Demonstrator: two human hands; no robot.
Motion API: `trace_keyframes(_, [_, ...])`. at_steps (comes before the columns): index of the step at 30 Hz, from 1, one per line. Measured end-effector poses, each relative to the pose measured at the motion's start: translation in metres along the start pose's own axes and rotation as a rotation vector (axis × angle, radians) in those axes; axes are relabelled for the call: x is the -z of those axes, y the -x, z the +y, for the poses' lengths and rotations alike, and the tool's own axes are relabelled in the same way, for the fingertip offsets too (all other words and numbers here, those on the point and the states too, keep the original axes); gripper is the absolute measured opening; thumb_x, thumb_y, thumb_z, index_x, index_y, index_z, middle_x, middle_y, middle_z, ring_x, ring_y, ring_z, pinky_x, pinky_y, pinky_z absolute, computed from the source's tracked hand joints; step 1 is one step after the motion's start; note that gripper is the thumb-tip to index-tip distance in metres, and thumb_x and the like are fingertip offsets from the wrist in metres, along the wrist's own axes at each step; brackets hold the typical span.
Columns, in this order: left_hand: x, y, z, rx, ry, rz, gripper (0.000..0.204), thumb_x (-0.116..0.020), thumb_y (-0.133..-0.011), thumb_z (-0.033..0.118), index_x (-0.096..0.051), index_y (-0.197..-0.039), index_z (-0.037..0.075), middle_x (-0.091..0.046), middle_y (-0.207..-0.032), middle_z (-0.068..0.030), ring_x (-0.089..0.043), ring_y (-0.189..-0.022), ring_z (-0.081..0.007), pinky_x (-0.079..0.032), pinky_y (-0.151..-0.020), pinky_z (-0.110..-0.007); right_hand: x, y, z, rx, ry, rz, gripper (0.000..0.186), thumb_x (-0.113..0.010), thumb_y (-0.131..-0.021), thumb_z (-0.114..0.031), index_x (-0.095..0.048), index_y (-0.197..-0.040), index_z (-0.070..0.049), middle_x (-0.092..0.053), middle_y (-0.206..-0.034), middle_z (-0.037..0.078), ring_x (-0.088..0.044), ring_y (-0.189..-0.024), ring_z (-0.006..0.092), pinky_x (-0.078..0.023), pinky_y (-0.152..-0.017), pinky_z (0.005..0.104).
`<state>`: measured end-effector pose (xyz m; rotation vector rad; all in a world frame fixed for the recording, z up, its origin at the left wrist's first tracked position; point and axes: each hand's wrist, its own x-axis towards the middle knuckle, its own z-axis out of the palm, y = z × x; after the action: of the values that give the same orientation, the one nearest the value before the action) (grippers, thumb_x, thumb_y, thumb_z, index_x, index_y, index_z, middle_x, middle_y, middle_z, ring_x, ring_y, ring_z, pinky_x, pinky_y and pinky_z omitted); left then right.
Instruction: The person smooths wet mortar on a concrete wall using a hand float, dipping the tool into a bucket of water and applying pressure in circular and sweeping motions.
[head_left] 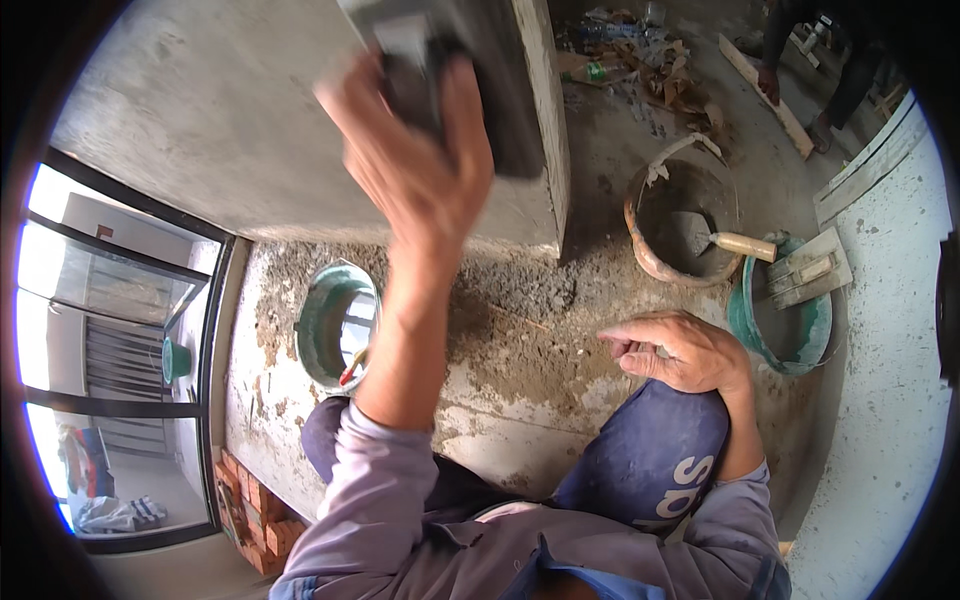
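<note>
My left hand (pixel 420 165), blurred by motion, is raised at the top and wrapped round the handle of a finishing trowel (pixel 512 115). The trowel's dark flat blade lies against the grey plastered wall (pixel 230 120), close to its right-hand corner; the fingers partly hide the handle. My right hand (pixel 685 350) rests on my bent right knee. It holds nothing, its fingers loosely bent and pointing left. Just right of that hand stands a green bucket (pixel 745 325) with a flat float (pixel 808 268) across its rim.
A mud-crusted bucket (pixel 645 250) holds a wooden-handled pointed trowel (pixel 745 245). Left of my forearm, a green bucket (pixel 312 335) contains water and a red-handled tool (pixel 352 370). Bricks (pixel 255 510) are stacked by the window. Behind, rubbish (pixel 650 75) lies near another person's hand (pixel 768 85) on a board (pixel 765 95).
</note>
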<state>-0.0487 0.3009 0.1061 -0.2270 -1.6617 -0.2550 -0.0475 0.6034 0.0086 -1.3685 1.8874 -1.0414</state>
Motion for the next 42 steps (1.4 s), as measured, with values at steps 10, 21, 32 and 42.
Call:
trace_keyframes(10, [-0.019,0.122,0.007,0.099,-0.093,-0.227,0.053,-0.065,-0.099,0.021,-0.033,-0.132,-0.007,-0.059,-0.095,-0.0237,-0.066,-0.07,-0.0299,-0.05,-0.048,-0.036,0.003,0.012,0.018,0.004,-0.15,-0.053,0.049,-0.06,-0.103,-0.036,-0.061,-0.135,0.001,-0.072,-0.104,0.015,-0.069,-0.096,0.0301,-0.053,-0.085,0.0398])
trace_keyframes(21, [0.065,0.218,0.049,0.853,0.048,-0.488,0.053,-0.062,-0.101,0.022,-0.037,-0.14,-0.004,-0.054,-0.119,-0.0181,-0.058,-0.098,-0.0215,-0.051,-0.08,-0.038,-0.045,0.046,0.08,-0.376,-0.849,0.373,0.039,-0.05,-0.109,-0.026,-0.063,-0.134,0.001,-0.068,-0.105,0.009,-0.062,-0.095,0.0158,-0.051,-0.082,0.0304])
trace_keyframes(32, [-0.038,0.201,0.028,0.423,-0.122,-0.138,0.053,-0.066,-0.099,0.024,-0.034,-0.128,-0.006,-0.045,-0.11,-0.0207,-0.05,-0.097,-0.0296,-0.043,-0.083,-0.046,-0.064,0.043,0.069,-0.509,-0.812,0.541,0.038,-0.054,-0.104,-0.025,-0.066,-0.129,0.0,-0.069,-0.101,0.007,-0.061,-0.09,0.014,-0.05,-0.081,0.029])
trace_keyframes(42, [0.073,0.312,0.083,0.929,-0.065,-0.594,0.042,-0.06,-0.101,0.016,-0.032,-0.126,-0.004,-0.046,-0.101,-0.0135,-0.048,-0.092,-0.0207,-0.044,-0.077,-0.042,-0.078,0.061,0.095,-0.55,-0.903,0.492,0.035,-0.053,-0.106,-0.025,-0.066,-0.129,-0.003,-0.068,-0.101,0.006,-0.06,-0.089,0.0117,-0.049,-0.079,0.0263])
